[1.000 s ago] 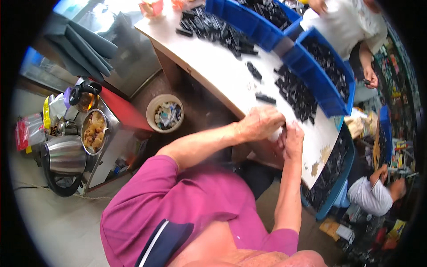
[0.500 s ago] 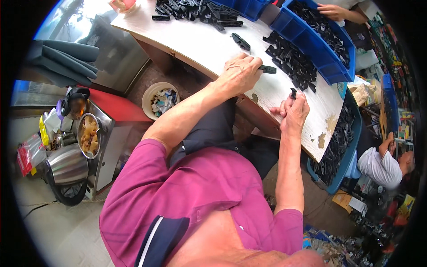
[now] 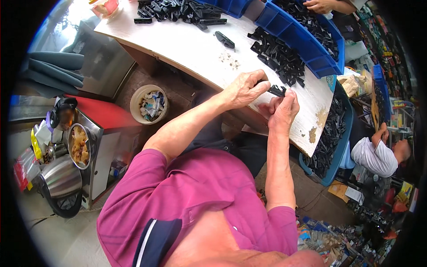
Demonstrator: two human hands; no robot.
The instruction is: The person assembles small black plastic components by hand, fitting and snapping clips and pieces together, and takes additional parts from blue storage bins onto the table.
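Observation:
Above the white table (image 3: 200, 53), my left hand (image 3: 243, 90) pinches a black plastic part (image 3: 276, 91), most of it hidden by the fingers. My right hand (image 3: 283, 113) is closed at the other end of this part, thumb and index finger pressed on a small black piece. Between the two hands the pieces meet; whether they are joined I cannot tell. Beyond my right hand lies a heap of small black pieces (image 3: 280, 58). One longer black part (image 3: 224, 39) rests alone on the table, and a pile of similar long parts (image 3: 182, 12) is at the far left.
Blue bins (image 3: 307, 53) of black parts line the far side; another person's hand (image 3: 319, 5) reaches over one. A teal tub (image 3: 347, 129) of black parts stands right of the table. A bucket (image 3: 132, 107), red-topped cabinet (image 3: 104, 113) and kettle (image 3: 63, 175) are at left.
My left hand has brought its black part down and right to the small piece in my right hand. The whole view has shifted slightly, with the table now further left.

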